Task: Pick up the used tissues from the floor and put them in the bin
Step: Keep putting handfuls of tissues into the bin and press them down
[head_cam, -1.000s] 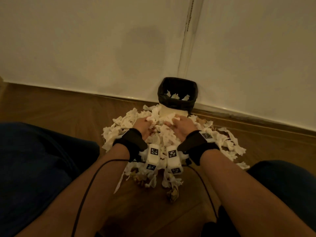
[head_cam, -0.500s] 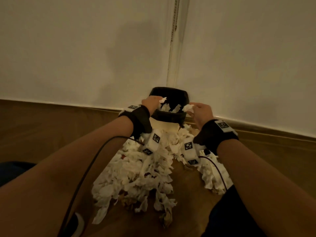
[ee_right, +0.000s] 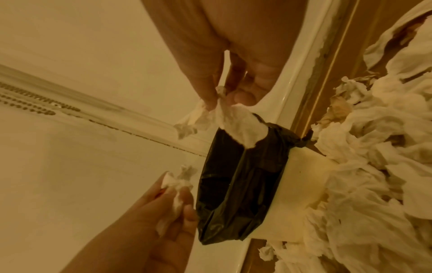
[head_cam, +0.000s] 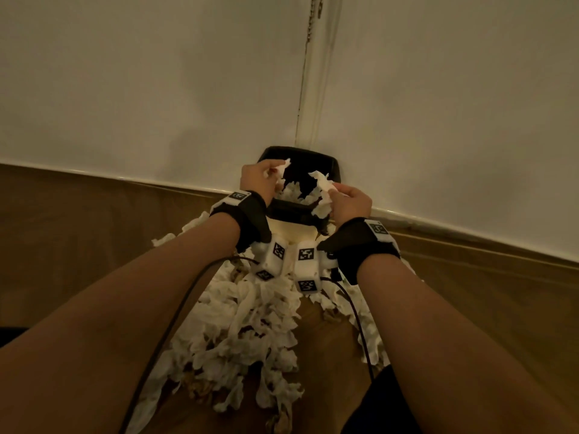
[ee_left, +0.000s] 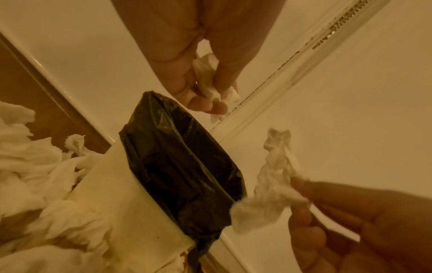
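A small cream bin with a black liner (head_cam: 327, 166) stands against the wall, with white tissue scraps inside. My left hand (head_cam: 273, 178) is above its left rim and pinches a crumpled tissue (head_cam: 284, 168). My right hand (head_cam: 337, 192) is over the near right rim and pinches a larger tissue (head_cam: 322, 187) that hangs down. The left wrist view has the left fingers (ee_left: 201, 103) curled on their tissue (ee_left: 207, 73) above the bin (ee_left: 182, 166). The right wrist view has thumb and fingers holding the right tissue (ee_right: 236, 122) just over the liner (ee_right: 238, 184).
A big heap of torn white tissues (head_cam: 250, 324) covers the wooden floor (head_cam: 78, 245) from the bin's foot back toward me. A white wall (head_cam: 156, 89) with a vertical seam rises right behind the bin. Black cables run along both forearms.
Both hands lifted out of the tissue heap, each with a tissue, and moved forward to the bin's mouth. In the last half second they stayed there, still holding.
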Demonstrator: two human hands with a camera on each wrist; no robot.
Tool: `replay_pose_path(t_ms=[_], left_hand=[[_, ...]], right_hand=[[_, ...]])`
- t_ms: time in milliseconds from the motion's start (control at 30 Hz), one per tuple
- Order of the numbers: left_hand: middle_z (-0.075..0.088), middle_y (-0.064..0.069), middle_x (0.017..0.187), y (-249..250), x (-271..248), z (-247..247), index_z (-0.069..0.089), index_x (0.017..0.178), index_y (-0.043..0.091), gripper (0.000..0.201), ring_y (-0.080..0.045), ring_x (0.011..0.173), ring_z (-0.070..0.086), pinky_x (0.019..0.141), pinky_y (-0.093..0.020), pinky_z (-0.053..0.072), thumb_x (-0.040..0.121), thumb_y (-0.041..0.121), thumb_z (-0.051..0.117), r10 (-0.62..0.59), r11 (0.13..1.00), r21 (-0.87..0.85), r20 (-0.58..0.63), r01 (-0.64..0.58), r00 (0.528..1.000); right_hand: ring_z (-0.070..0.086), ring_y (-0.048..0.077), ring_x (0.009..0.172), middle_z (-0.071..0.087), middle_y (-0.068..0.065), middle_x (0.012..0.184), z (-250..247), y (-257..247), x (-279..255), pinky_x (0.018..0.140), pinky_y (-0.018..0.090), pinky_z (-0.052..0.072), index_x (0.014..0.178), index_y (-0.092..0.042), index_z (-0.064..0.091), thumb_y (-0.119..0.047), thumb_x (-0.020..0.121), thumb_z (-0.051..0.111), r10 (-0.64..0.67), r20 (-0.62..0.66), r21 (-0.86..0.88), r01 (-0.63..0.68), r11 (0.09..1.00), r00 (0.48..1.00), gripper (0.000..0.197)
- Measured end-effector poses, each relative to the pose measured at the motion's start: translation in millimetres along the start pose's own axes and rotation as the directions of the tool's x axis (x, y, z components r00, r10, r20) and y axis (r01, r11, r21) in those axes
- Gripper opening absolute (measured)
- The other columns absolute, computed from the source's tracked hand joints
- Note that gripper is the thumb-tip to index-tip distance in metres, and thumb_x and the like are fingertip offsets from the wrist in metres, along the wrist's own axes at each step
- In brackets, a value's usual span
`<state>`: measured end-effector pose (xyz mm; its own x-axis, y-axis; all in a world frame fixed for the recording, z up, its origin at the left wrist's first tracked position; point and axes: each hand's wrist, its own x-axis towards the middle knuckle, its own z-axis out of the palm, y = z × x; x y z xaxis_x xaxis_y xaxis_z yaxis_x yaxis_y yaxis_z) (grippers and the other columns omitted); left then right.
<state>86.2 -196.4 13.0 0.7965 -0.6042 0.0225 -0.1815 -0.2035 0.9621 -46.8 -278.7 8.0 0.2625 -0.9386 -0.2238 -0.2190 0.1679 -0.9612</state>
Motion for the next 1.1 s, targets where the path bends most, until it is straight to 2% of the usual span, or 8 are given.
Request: replay_pose_path(t_ms=[100, 233, 333, 500, 667, 800, 967, 1100], left_hand=[[0.056, -0.010, 0.107, 4, 11, 4, 0.057, 0.126, 0.015, 0.035, -0.015, 0.069, 0.061, 0.057, -0.018, 0.052, 0.094, 0.004, 0.046, 0.001, 1.000, -0.007, 0.006, -0.001, 1.000], [0.028, -0.014, 0.150, 5, 13, 12, 0.012, 0.149, 0.027, 0.067, -0.032, 0.106, 0.061, 0.091, -0.042, 0.052, 0.095, 0.026, 0.051, -0.107, 0.989, -0.087, 0.135, 0.119, 0.985], [0.011, -0.012, 0.156, 0, 10, 13, -0.004, 0.149, 0.033, 0.069, -0.037, 0.122, 0.050, 0.100, -0.044, 0.045, 0.098, 0.032, 0.043, -0.129, 0.977, -0.145, 0.183, 0.156, 0.975], [0.033, -0.013, 0.147, -1, 3, 5, 0.014, 0.148, 0.024, 0.052, -0.031, 0.113, 0.058, 0.095, -0.044, 0.049, 0.101, 0.024, 0.036, -0.109, 0.974, -0.184, 0.132, 0.133, 0.985], [0.059, -0.006, 0.113, -4, -17, -11, 0.046, 0.132, 0.017, 0.034, -0.014, 0.078, 0.061, 0.062, -0.026, 0.050, 0.100, 0.015, 0.033, -0.095, 0.993, -0.065, 0.117, 0.103, 0.989], [0.063, 0.004, 0.085, -14, -45, -24, 0.055, 0.122, 0.015, 0.035, -0.008, 0.067, 0.059, 0.055, -0.021, 0.044, 0.097, 0.008, 0.032, -0.098, 0.994, 0.065, 0.164, 0.088, 0.982], [0.065, -0.005, 0.094, -39, -100, -36, 0.059, 0.109, 0.015, 0.030, -0.012, 0.071, 0.060, 0.055, -0.022, 0.045, 0.096, 0.007, 0.033, -0.177, 0.963, 0.246, 0.259, 0.112, 0.950], [0.066, -0.006, 0.099, -73, -147, -49, 0.062, 0.107, 0.013, 0.025, -0.006, 0.071, 0.059, 0.049, -0.008, 0.042, 0.094, 0.006, 0.043, -0.289, 0.907, 0.397, 0.339, 0.142, 0.895]], right_hand=[[0.063, 0.022, 0.089, 0.065, 0.018, 0.113, 2, 2, 4, 0.086, 0.033, 0.054, 0.120, -0.008, 0.062, -0.007, 0.090, 0.056, 0.014, 0.062, 0.092, -0.019, 0.996, 0.998, 0.030], [0.041, 0.039, 0.130, 0.032, 0.029, 0.145, 1, -9, 1, 0.108, 0.037, 0.036, 0.147, -0.005, 0.025, 0.000, 0.100, 0.032, 0.092, 0.266, 0.445, -0.207, 0.871, 0.960, 0.048], [0.033, 0.040, 0.135, 0.026, 0.031, 0.147, -7, -19, -1, 0.110, 0.036, 0.030, 0.148, -0.001, 0.019, -0.005, 0.102, 0.022, 0.126, 0.280, 0.528, -0.262, 0.808, 0.952, 0.046], [0.053, 0.039, 0.118, 0.044, 0.029, 0.134, -11, -23, -6, 0.098, 0.037, 0.046, 0.140, -0.002, 0.037, 0.014, 0.094, 0.030, 0.093, 0.190, 0.464, -0.173, 0.869, 0.977, 0.049], [0.055, 0.017, 0.064, 0.055, 0.010, 0.078, -14, -28, -17, 0.062, 0.023, 0.051, 0.126, 0.001, 0.051, 0.009, 0.095, 0.032, 0.090, 0.195, 0.386, -0.161, 0.908, 0.977, 0.037], [0.051, 0.015, 0.056, 0.053, 0.007, 0.067, -8, -25, -35, 0.056, 0.023, 0.048, 0.118, -0.002, 0.053, 0.008, 0.094, 0.031, 0.097, 0.241, 0.356, -0.181, 0.917, 0.966, 0.035], [0.052, 0.014, 0.058, 0.056, 0.003, 0.069, -1, -5, -63, 0.055, 0.025, 0.047, 0.115, -0.007, 0.059, -0.004, 0.097, 0.038, 0.066, 0.284, 0.137, -0.108, 0.985, 0.957, 0.028], [0.054, 0.014, 0.064, 0.057, 0.001, 0.076, -10, 10, -79, 0.058, 0.025, 0.047, 0.117, -0.009, 0.058, -0.008, 0.099, 0.039, 0.067, 0.368, -0.078, -0.041, 0.996, 0.927, 0.027]])
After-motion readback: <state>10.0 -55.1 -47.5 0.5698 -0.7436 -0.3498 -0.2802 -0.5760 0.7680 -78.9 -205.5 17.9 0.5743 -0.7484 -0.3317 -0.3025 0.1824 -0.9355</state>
